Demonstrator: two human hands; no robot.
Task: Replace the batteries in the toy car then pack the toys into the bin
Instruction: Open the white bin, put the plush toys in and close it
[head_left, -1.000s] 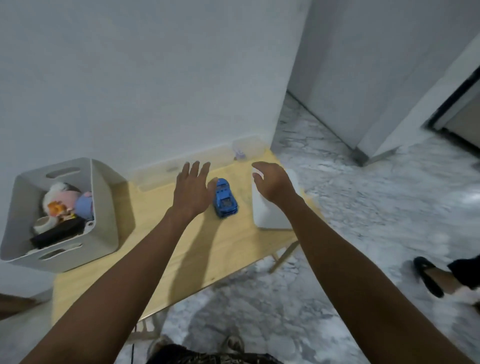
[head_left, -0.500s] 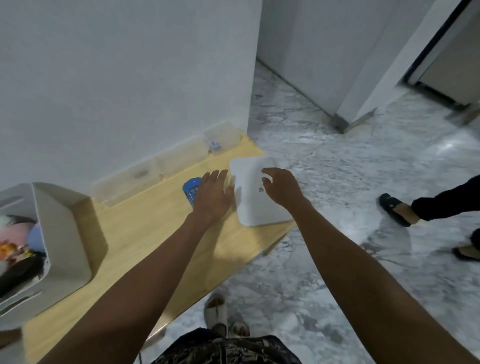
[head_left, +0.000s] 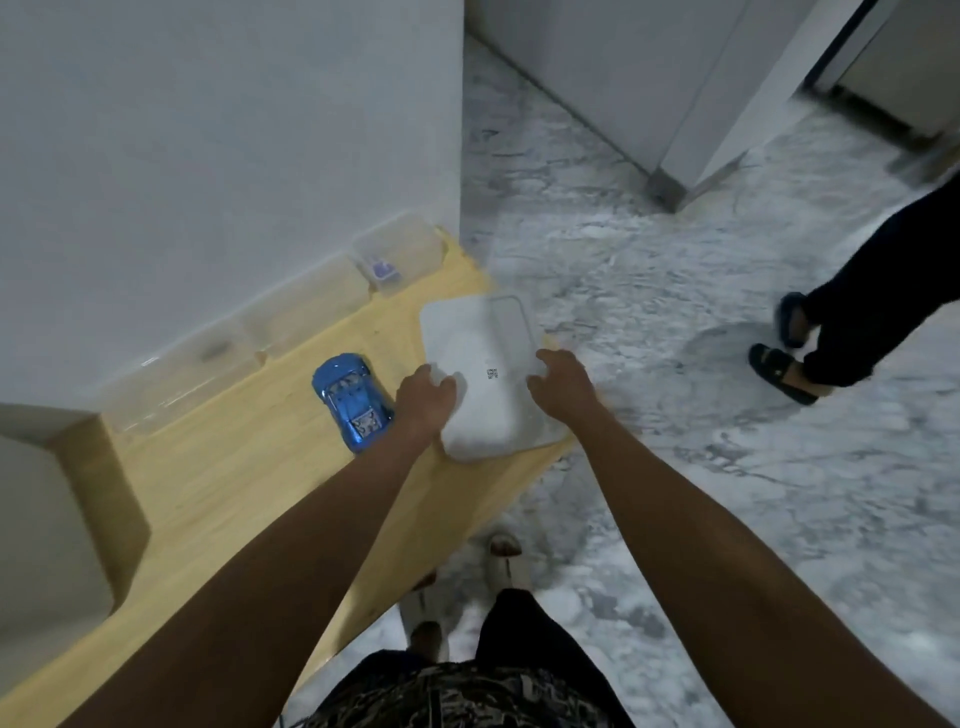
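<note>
Both hands, left hand and right hand, are curling their fingers around the white lidded box on the table. It is looking light, stiff and smooth, so gripping opposite edges seems safest. The blue toy car is lying untouched just beside.

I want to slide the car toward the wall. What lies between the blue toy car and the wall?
In the head view, a row of clear plastic containers stands against the wall, beyond the blue toy car; bare tabletop separates car and containers.
</note>
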